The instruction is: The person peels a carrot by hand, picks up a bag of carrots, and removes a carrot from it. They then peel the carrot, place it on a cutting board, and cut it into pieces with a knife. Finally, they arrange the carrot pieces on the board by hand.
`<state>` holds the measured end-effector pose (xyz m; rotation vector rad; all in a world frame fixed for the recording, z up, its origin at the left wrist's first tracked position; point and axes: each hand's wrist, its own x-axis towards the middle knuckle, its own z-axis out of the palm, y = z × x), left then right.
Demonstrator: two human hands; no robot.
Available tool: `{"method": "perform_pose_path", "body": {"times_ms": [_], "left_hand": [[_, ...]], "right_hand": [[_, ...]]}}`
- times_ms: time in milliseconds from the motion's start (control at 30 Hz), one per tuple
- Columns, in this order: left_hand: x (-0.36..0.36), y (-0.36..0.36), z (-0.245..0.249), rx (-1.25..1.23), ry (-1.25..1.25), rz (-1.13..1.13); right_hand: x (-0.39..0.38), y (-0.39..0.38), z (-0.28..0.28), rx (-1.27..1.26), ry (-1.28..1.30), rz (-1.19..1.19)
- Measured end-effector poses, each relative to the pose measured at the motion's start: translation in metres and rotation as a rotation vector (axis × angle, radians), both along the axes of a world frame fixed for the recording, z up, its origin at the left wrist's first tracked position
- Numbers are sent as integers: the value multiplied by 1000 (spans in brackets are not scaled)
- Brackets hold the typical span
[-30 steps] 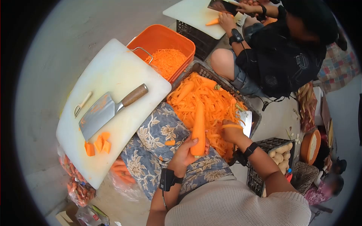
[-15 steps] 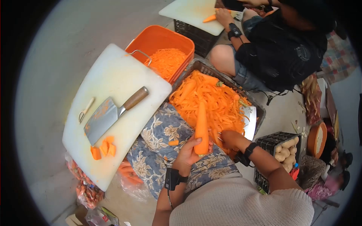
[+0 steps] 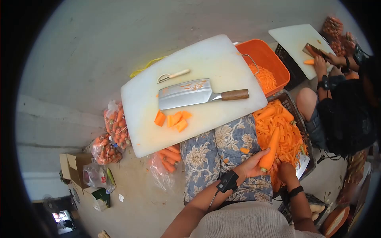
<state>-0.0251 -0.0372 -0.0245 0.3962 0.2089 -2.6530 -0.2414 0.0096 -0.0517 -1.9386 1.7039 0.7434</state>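
Note:
My left hand (image 3: 254, 163) is wrapped round the thick end of a peeled carrot (image 3: 270, 150), above my patterned trousers. Just right of it, my right hand (image 3: 286, 173) reaches down into the near edge of a dark crate (image 3: 304, 137) heaped with carrot peelings (image 3: 285, 139); its fingers are bent, and what they hold is hidden. On the white cutting board (image 3: 232, 59) lie a cleaver (image 3: 186, 94) with a wooden handle, a peeler (image 3: 173, 75) and several carrot chunks (image 3: 178, 120).
An orange bucket (image 3: 279, 65) of shredded carrot stands behind the crate. Another person (image 3: 349, 111) cuts a carrot on a second board (image 3: 295, 39) at right. Bags of carrots (image 3: 118, 127) and a cardboard box (image 3: 75, 166) are on the floor at left.
The view has swung left, so the board, crate and hands appear farther right. My left hand still holds the carrot. The other person's cleaver now shows on the second board.

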Motion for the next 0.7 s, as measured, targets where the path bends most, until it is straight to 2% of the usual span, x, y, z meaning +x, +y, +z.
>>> {"method": "perform_pose_path", "body": {"times_ms": [100,133,167,267,300,400,500,567,600,633,700], "left_hand": [[0,2,0,-32,-16,-1],[0,2,2,-28,-44,-11],[-1,2,3,-25,-70,-24],[0,4,7,-58,-12,-13],[2,5,11,-78,-34,10],[5,8,9,-172,-12,46],[7,12,1,-226,-24,52],[9,10,-3,-167,-7,129],[18,10,11,-138,-7,169],[30,9,26,-174,-32,254],[52,-2,20,-284,84,364]], "right_hand": [[14,-9,34,-71,-115,-14],[13,-9,34,-135,-116,-150],[13,-11,36,-160,-107,-141],[19,-17,50,-506,-323,-254],[23,-21,55,-535,-314,-238],[41,-36,63,-707,-496,-269],[67,-56,76,-767,-572,-186],[83,-65,85,-823,-567,-92],[91,-69,91,-833,-574,-85],[100,-73,96,-842,-578,-75],[114,-80,100,-858,-691,-99]]}}
